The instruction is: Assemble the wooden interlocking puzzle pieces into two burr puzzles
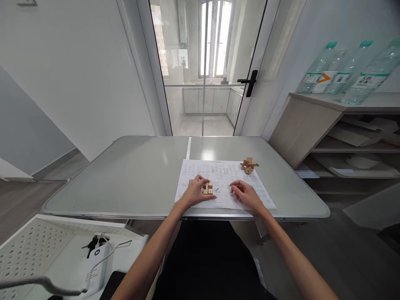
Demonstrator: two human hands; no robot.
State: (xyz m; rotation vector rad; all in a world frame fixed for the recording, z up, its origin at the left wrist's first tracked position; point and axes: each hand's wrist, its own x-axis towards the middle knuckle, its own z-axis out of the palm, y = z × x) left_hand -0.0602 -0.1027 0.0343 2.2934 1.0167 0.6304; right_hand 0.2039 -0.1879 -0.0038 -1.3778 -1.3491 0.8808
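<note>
My left hand (pixel 196 191) rests on a printed paper sheet (pixel 225 200), its thumb and fingers closed around the sides of some light wooden puzzle blocks (pixel 208 188). These blocks lie side by side on the paper, and the hand covers their left part. To the right, my right hand (pixel 245 194) hovers at or just above the sheet with its fingers half bent and a little apart. I see nothing in it. Beyond it, an interlocking wooden puzzle (pixel 249 165) with crossed darker pieces stands at the sheet's upper right corner.
The pale table (pixel 140 179) has a metal seam down its middle. At lower left a white basket (pixel 40 233) holds a white power bank (pixel 96 266), a cable and keys. Several water bottles (pixel 368 79) stand on a shelf unit (pixel 315 125). A glass door (pixel 206 66) is behind.
</note>
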